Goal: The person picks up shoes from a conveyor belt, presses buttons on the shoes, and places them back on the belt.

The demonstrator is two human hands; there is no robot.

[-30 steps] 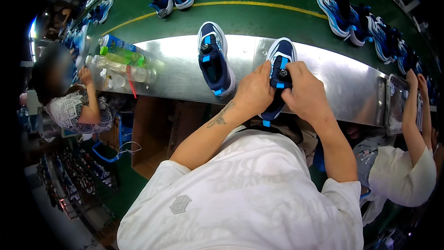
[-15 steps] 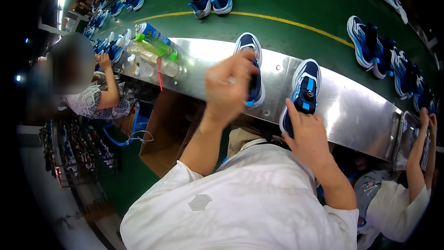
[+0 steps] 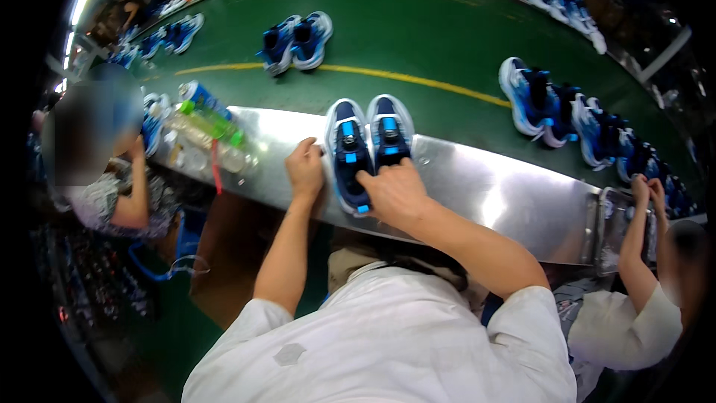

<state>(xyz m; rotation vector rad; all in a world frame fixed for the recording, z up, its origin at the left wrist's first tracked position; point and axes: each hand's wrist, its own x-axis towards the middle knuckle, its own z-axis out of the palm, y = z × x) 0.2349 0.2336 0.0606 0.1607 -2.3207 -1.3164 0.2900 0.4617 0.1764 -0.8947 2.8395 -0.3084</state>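
Observation:
Two navy, light-blue and white sneakers stand side by side on the metal ledge in front of me, toes away, each with a dark dial on its tongue. My right hand is closed at the heel and collar of the right sneaker, its thumb reaching toward the left one. Just left of the left sneaker, my left hand is raised with fingers curled together. Whatever it may hold is hidden.
Beyond the metal ledge runs a green belt with a yellow line, carrying more sneakers. Plastic bottles and a spray can lie to the left. A cardboard box stands below. People work on both sides.
The right sneaker has moved left against the other one, with my right hand at its heel. My left hand has come off the left sneaker to its left side. The view has shifted.

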